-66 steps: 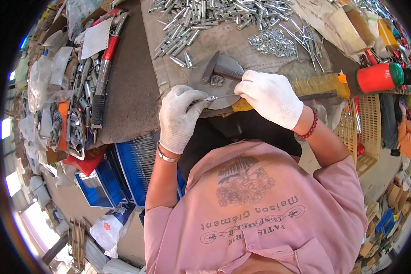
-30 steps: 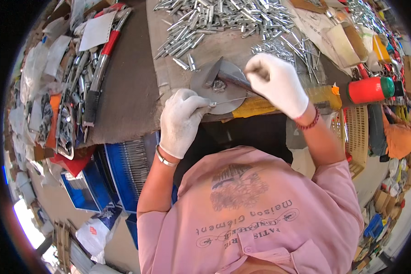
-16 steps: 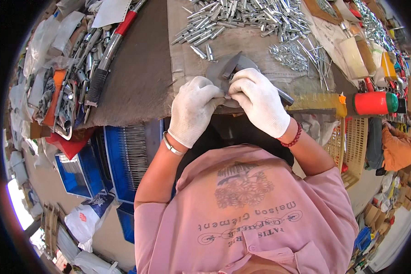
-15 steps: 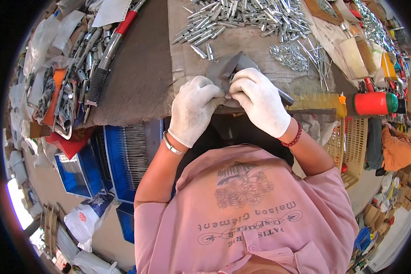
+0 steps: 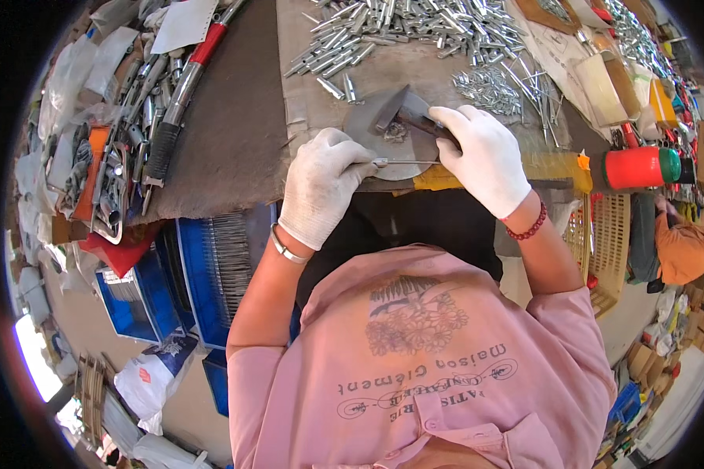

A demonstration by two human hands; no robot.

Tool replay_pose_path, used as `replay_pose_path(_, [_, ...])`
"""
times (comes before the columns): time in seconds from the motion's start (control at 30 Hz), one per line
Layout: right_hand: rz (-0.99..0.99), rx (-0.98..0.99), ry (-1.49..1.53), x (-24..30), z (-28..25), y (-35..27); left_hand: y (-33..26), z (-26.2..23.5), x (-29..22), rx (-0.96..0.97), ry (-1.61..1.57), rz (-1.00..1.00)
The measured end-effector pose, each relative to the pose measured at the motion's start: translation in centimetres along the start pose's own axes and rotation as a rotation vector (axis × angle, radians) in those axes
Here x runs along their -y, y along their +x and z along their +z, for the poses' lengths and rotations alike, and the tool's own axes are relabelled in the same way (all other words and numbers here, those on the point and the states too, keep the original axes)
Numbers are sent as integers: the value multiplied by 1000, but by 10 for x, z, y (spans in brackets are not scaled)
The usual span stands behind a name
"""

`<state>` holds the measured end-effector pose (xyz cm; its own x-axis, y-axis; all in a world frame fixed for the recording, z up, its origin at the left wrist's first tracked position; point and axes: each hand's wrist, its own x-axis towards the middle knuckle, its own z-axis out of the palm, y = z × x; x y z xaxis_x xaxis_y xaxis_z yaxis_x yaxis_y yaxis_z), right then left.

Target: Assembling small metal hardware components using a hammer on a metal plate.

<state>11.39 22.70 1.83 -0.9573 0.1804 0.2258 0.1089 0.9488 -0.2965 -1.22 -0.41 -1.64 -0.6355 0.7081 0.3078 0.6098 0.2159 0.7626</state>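
Both hands are in white work gloves and meet over a round grey metal plate that lies at the near edge of the workbench. The left hand has its fingers pinched together on the blunt end of a thin metal pin, which lies level across the front of the plate and points toward the other hand. The right hand is curled shut around the dark handle of a small hammer, whose grey head rests on the plate just above the pin (whether it touches the pin I cannot tell). A small heap of metal bits sits on the plate between the hammer head and the pin. Farther back on the bench is a wide scatter of silver metal pins, well apart from the plate. To the right stands a red can with a green cap, lying on its side, and to the left lies a long tool with a red and black grip. Blue bins of thin rods stand under the bench edge.
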Motion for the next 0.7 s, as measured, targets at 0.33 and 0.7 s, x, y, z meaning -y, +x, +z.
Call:
replay_pose_path(0.33, [-129, 20, 165, 19, -5, -51, 1, 0, 5, 31, -60, -41])
replay_pose_path(0.7, [-189, -178, -24, 11, -6, -8, -1, -2, 5, 13, -107, -45])
